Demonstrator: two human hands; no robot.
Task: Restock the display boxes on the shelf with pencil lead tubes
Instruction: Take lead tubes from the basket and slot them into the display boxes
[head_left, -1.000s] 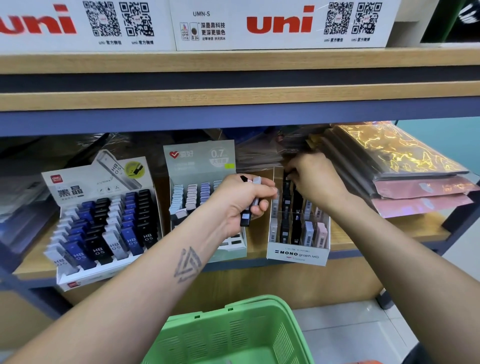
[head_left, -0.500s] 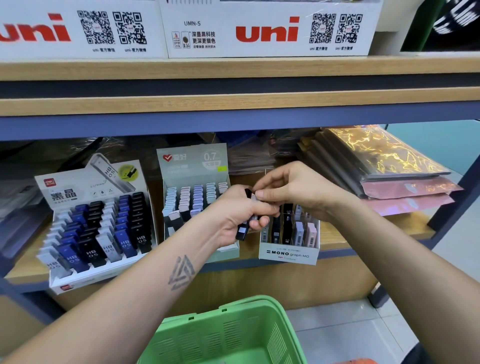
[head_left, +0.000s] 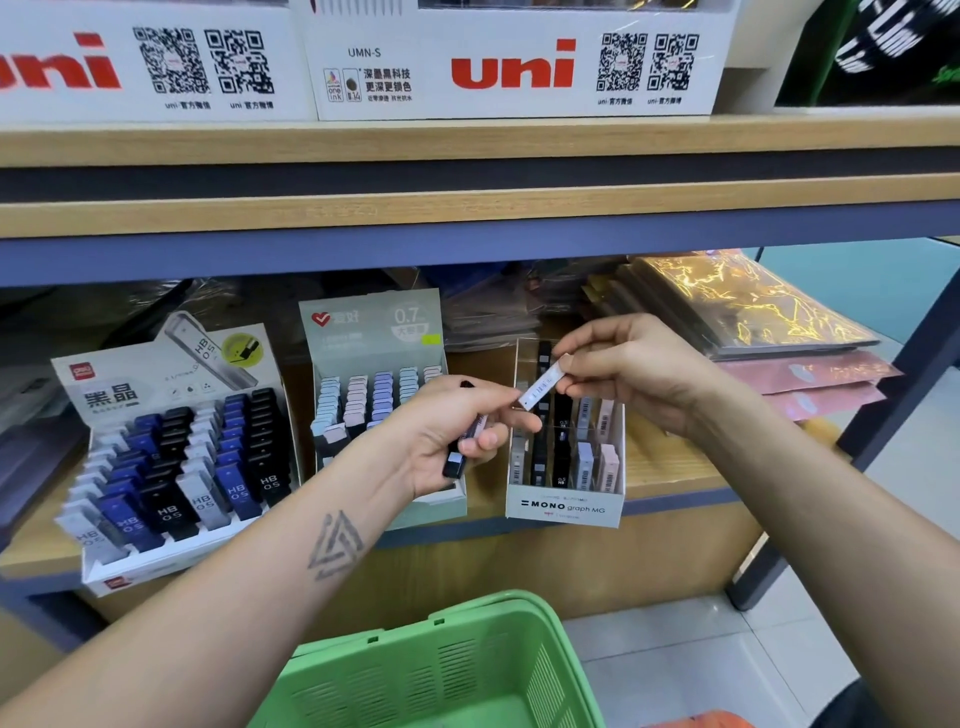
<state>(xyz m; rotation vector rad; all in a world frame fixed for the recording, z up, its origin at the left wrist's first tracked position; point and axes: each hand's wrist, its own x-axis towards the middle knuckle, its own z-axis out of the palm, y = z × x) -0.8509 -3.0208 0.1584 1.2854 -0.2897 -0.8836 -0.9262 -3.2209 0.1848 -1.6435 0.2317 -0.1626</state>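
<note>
White, barcoded, a pencil lead tube (head_left: 542, 385) is pinched at its upper end by the right hand (head_left: 631, 371) and touched at its lower end by the left hand (head_left: 457, 431), just above the MONO display box (head_left: 563, 506). The left hand's curled fingers also grip black tubes (head_left: 457, 457) (how many, I cannot tell). At ten o'clock stands the 0.7 display box (head_left: 371, 332); at nine, the HB 0.5 box (head_left: 156, 374). At six sits a green basket (head_left: 441, 670).

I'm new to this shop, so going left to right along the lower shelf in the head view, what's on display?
Display box of HB 0.5 tubes → 0.7 lead box → MONO graph MG box → stack of shiny packets.
</note>
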